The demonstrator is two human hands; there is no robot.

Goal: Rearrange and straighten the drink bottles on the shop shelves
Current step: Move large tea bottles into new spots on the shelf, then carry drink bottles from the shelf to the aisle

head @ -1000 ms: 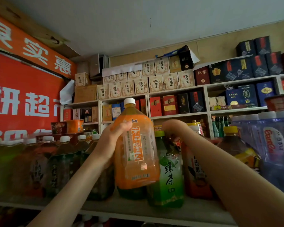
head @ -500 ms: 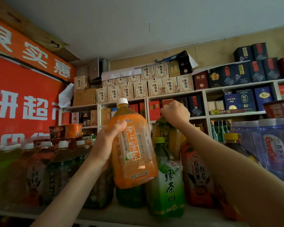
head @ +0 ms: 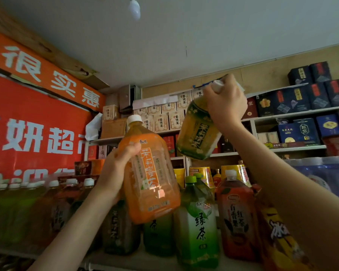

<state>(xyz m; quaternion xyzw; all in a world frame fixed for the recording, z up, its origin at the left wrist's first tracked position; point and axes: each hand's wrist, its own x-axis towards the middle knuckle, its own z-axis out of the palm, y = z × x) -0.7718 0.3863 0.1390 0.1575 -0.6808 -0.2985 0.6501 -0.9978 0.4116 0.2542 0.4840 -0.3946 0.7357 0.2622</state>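
Note:
My left hand [head: 117, 171] grips a large orange tea bottle [head: 151, 173] with a white cap by its side, holding it upright above the shelf. My right hand [head: 226, 102] grips the neck and cap of a yellow-green tea bottle [head: 198, 132], lifted high and tilted, its base pointing down-left. Below them on the shelf [head: 145, 260] stand a green tea bottle [head: 200, 227] with a green cap, a red tea bottle [head: 237, 218] and a dark bottle [head: 119, 231].
A row of white-capped bottles [head: 37, 208] fills the shelf to the left. Blue water bottles [head: 321, 173] stand at the right. Boxed goods [head: 301, 102] line the back wall shelves. A red banner [head: 33, 118] covers the left wall. A bulb [head: 134, 6] hangs overhead.
My right hand pulled the yellow-green bottle up out of the row and raised it high, tilted. The orange bottle in my left hand rose a little and leaned left.

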